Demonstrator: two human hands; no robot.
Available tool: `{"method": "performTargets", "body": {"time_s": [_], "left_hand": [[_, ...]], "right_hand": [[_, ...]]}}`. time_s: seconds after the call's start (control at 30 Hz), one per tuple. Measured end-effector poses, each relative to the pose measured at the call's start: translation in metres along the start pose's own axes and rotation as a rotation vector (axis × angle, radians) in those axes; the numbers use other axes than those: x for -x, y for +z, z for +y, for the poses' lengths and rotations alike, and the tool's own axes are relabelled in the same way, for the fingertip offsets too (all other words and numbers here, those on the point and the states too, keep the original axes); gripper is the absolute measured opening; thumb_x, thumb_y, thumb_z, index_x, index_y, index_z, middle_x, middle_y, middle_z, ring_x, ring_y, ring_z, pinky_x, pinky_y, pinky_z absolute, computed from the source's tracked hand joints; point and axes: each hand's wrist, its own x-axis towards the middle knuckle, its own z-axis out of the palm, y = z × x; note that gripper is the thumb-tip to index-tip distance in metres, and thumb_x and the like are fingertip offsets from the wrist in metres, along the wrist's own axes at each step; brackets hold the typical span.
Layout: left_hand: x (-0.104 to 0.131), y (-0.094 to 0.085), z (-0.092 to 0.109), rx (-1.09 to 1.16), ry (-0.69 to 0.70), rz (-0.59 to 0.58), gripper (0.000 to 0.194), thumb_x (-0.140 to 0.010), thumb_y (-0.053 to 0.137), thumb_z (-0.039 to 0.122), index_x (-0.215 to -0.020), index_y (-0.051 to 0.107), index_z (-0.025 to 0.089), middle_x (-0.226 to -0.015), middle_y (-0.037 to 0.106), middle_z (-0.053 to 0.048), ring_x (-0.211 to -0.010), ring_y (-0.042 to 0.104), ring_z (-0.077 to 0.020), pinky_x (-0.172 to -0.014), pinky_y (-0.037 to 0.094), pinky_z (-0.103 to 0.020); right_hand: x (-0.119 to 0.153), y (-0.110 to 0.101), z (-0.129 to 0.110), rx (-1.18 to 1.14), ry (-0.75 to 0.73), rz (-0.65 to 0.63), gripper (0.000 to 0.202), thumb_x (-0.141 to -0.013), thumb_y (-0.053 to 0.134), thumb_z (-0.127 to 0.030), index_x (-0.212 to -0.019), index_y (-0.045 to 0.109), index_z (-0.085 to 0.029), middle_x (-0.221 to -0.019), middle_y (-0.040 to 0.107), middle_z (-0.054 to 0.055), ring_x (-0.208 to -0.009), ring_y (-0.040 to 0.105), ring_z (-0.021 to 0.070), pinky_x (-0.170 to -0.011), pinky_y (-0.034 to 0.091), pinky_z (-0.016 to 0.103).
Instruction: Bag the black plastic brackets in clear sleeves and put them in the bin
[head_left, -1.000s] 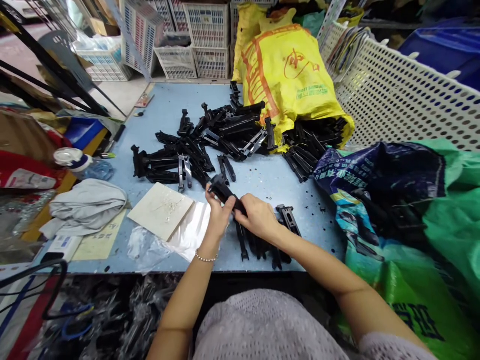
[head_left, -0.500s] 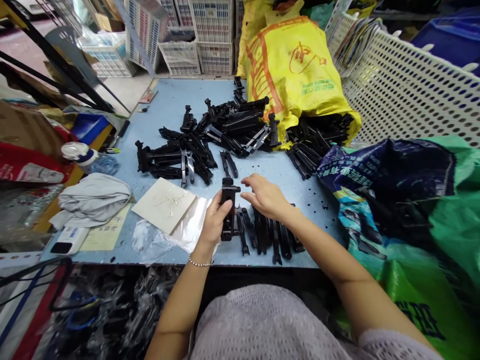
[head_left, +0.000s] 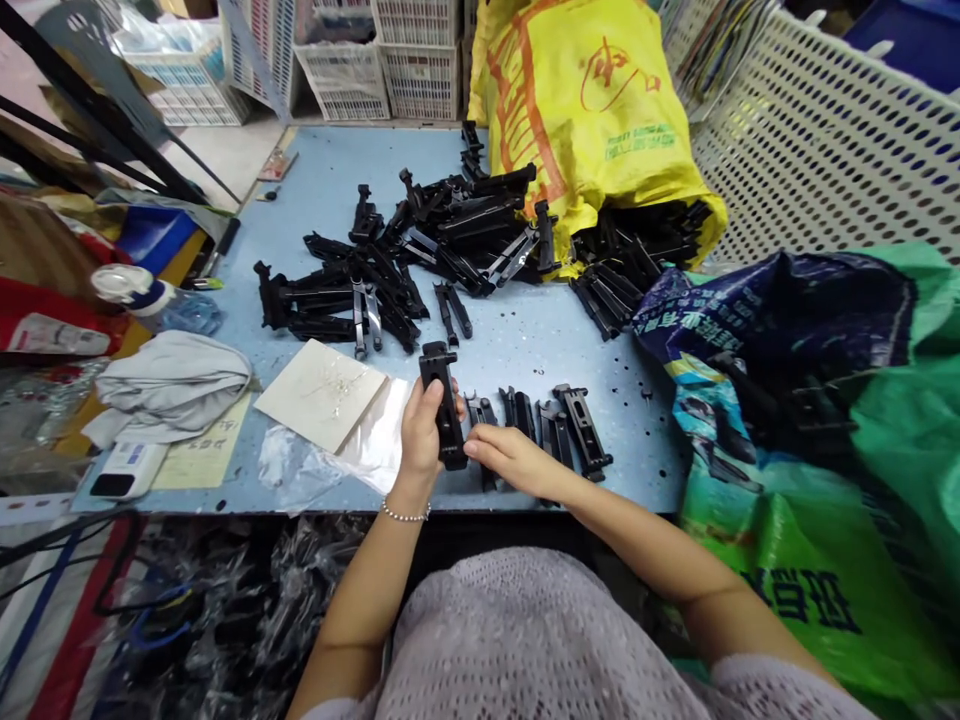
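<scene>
My left hand (head_left: 420, 430) is wrapped round a long black slotted bracket (head_left: 444, 405), held upright above the table, thumb across its face. At the bracket's lower right edge, my right hand (head_left: 514, 458) has its fingers pinched together; whatever they hold is too small or hidden to make out. Just beyond my right hand lies a row of forked black parts (head_left: 517, 410) on the table, partly covered by the hand. A similar black bracket (head_left: 581, 430) lies at the row's right end.
A heap of black parts (head_left: 457, 225) spreads over the blue table (head_left: 330, 180). More spill from a yellow sack (head_left: 585, 110). Tiny pins lie on a pale square board (head_left: 322, 395) at left. A grey cloth (head_left: 176, 385), bottle (head_left: 161, 300) and green bag (head_left: 810, 590) flank the work area.
My right hand has come down from beside the bracket's top to its lower end, its fingers now closed. The bracket has tilted slightly in my left hand. The camera view has shifted a little.
</scene>
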Motion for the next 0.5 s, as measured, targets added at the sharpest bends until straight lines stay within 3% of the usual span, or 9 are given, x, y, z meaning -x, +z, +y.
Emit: {"method": "performTargets", "body": {"time_s": [0.1, 0.2, 0.27, 0.33, 0.4, 0.5], "left_hand": [[0.016, 0.002, 0.006, -0.215, 0.185, -0.113, 0.036, -0.091, 0.054, 0.051, -0.114, 0.057, 0.023, -0.099, 0.060, -0.005, -0.087, 0.062, -0.0173, -0.080, 0.053, -0.034], [0.042, 0.002, 0.017, -0.537, 0.530, -0.322, 0.061, -0.077, 0.063, 0.066, -0.127, 0.057, 0.032, -0.124, 0.049, -0.008, -0.121, 0.047, -0.0292, -0.107, 0.039, -0.051], [0.058, 0.002, 0.019, -0.674, 0.632, -0.449, 0.065, -0.076, 0.053, 0.077, -0.125, 0.063, 0.036, -0.129, 0.040, -0.008, -0.132, 0.033, -0.0324, -0.116, 0.027, -0.054], [0.063, 0.002, 0.012, -0.697, 0.501, -0.500, 0.067, -0.084, 0.031, 0.078, -0.119, 0.068, 0.034, -0.126, 0.038, -0.009, -0.131, 0.033, -0.0298, -0.117, 0.027, -0.051], [0.052, 0.006, 0.003, -0.584, 0.269, -0.471, 0.076, -0.089, 0.015, 0.074, -0.115, 0.070, 0.030, -0.121, 0.044, -0.010, -0.124, 0.042, -0.0269, -0.112, 0.035, -0.050], [0.018, 0.013, 0.009, -0.297, 0.029, -0.389, 0.089, -0.085, 0.006, 0.079, -0.117, 0.067, 0.022, -0.111, 0.058, -0.012, -0.112, 0.054, -0.0271, -0.098, 0.048, -0.048]], "right_hand": [[0.001, -0.003, 0.009, -0.217, 0.057, 0.002, 0.036, -0.097, 0.045, -0.048, -0.079, 0.054, -0.019, -0.070, 0.050, -0.002, -0.065, 0.046, 0.0123, -0.064, 0.038, 0.026], [-0.002, -0.036, 0.008, -0.297, 0.073, 0.104, 0.038, -0.093, 0.050, -0.052, -0.076, 0.054, -0.019, -0.068, 0.047, -0.002, -0.064, 0.043, 0.0123, -0.062, 0.037, 0.026], [-0.001, -0.064, -0.001, -0.282, 0.073, 0.256, 0.037, -0.092, 0.051, -0.053, -0.077, 0.054, -0.019, -0.068, 0.045, -0.002, -0.064, 0.043, 0.0126, -0.061, 0.037, 0.026], [0.005, -0.083, -0.018, -0.204, 0.037, 0.421, 0.035, -0.094, 0.050, -0.051, -0.078, 0.054, -0.020, -0.068, 0.046, -0.002, -0.066, 0.044, 0.0137, -0.063, 0.038, 0.027], [0.013, -0.085, -0.035, -0.075, -0.036, 0.491, 0.032, -0.095, 0.048, -0.048, -0.080, 0.056, -0.021, -0.073, 0.051, 0.001, -0.071, 0.048, 0.0156, -0.068, 0.040, 0.029], [0.022, -0.055, -0.046, 0.072, -0.137, 0.349, 0.027, -0.097, 0.046, -0.043, -0.087, 0.059, -0.021, -0.084, 0.058, 0.004, -0.080, 0.052, 0.0181, -0.076, 0.042, 0.033]]}}
